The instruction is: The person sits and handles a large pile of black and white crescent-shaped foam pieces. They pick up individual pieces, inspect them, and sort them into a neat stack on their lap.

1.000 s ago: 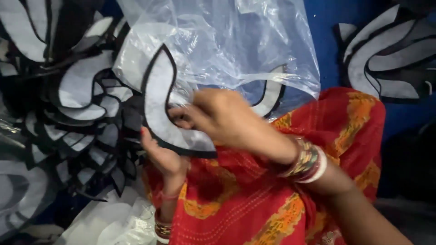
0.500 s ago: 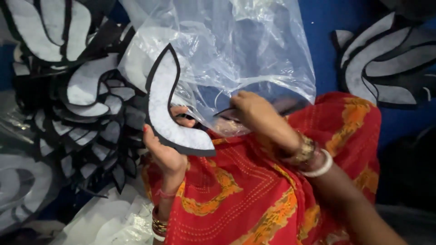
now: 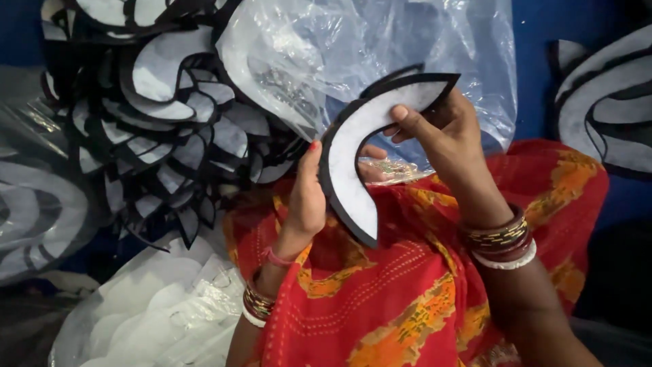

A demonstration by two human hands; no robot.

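I held a crescent-shaped piece (image 3: 353, 163), white on its face with a black edge, up above my lap. My left hand (image 3: 305, 197) was closed on the piece's outer curve, thumb pointing up along the black rim. My right hand (image 3: 445, 132) was closed on the piece's upper tip, thumb pressed flat on the white face and fingers wrapped behind it. Just behind the piece hung a clear plastic bag (image 3: 380, 61), crumpled and shiny, touching the back of my right hand. Below the piece lay my red and orange patterned cloth (image 3: 407, 292), spread over my lap. To the left of the piece a heap of similar black-and-white cutouts (image 3: 170, 122) was piled, overlapping one another. Lower left of the piece sat a bundle of white pieces in clear wrapping (image 3: 156, 312). Far to the right of the piece, more large black-and-white cutouts (image 3: 604, 109) leaned against a blue background.
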